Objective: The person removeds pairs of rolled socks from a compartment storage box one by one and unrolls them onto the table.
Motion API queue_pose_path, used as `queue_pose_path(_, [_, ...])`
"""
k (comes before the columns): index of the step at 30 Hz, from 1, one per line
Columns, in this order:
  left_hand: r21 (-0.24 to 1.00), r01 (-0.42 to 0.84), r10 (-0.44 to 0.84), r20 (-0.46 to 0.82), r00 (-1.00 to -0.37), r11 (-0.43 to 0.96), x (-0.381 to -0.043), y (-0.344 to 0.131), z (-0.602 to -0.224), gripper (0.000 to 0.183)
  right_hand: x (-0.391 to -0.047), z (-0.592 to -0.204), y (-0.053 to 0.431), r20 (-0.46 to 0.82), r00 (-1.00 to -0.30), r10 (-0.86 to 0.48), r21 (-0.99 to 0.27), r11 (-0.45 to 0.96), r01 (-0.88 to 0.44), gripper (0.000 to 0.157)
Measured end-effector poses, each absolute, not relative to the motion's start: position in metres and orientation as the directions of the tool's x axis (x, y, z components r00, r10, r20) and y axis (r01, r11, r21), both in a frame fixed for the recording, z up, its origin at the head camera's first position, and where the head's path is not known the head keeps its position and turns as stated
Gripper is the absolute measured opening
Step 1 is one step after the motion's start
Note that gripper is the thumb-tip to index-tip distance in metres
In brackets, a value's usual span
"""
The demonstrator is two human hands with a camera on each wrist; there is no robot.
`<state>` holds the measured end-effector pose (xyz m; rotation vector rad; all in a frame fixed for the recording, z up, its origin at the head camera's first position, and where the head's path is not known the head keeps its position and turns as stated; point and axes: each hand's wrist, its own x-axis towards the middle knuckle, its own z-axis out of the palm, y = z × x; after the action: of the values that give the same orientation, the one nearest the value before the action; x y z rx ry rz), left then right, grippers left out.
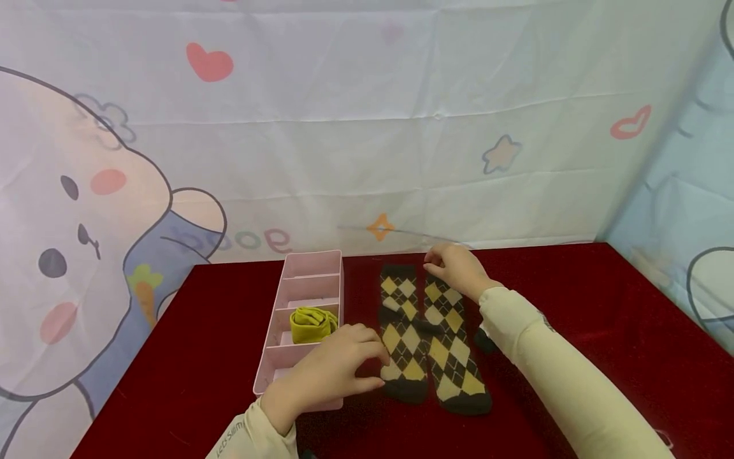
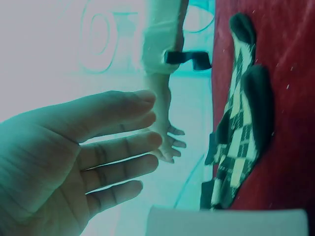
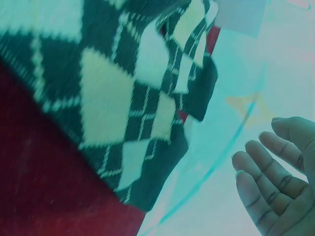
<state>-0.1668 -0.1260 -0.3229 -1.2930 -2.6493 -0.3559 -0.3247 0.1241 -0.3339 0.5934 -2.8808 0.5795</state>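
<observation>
Two argyle socks in dark green, yellow and cream lie flat side by side on the red cloth, cuffs toward the back: a left sock (image 1: 404, 341) and a right sock (image 1: 453, 350). My left hand (image 1: 338, 363) hovers over the near part of the pink tray, its fingers relaxed and bare, with fingertips by the left sock's toe end. In the left wrist view the palm (image 2: 54, 157) shows nothing held. My right hand (image 1: 457, 268) is above the right sock's cuff; in the right wrist view its fingers (image 3: 275, 167) are loosely bent around nothing.
The pink divided tray (image 1: 313, 264) stands left of the socks. A rolled yellow-green cloth item (image 1: 312, 325) sits in one of its compartments. Red cloth (image 1: 189, 357) covers the table, and a printed curtain (image 1: 367, 140) hangs behind its back edge.
</observation>
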Motion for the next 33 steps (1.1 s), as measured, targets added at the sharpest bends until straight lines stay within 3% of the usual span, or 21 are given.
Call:
queue_pose_path(20, [0.244, 0.657, 0.622, 0.212, -0.754, 0.713, -0.179, -0.193, -0.303, 0.022, -0.296, -0.328, 0.058, 0.224, -0.838, -0.498, -0.317, 0.775, -0.546, 0.020])
queue_pose_path(33, [0.289, 0.514, 0.496, 0.140, -0.857, 0.808, -0.182, -0.227, -0.294, 0.025, -0.270, -0.322, 0.010, 0.244, -0.717, -0.653, -0.253, 0.671, -0.697, 0.029])
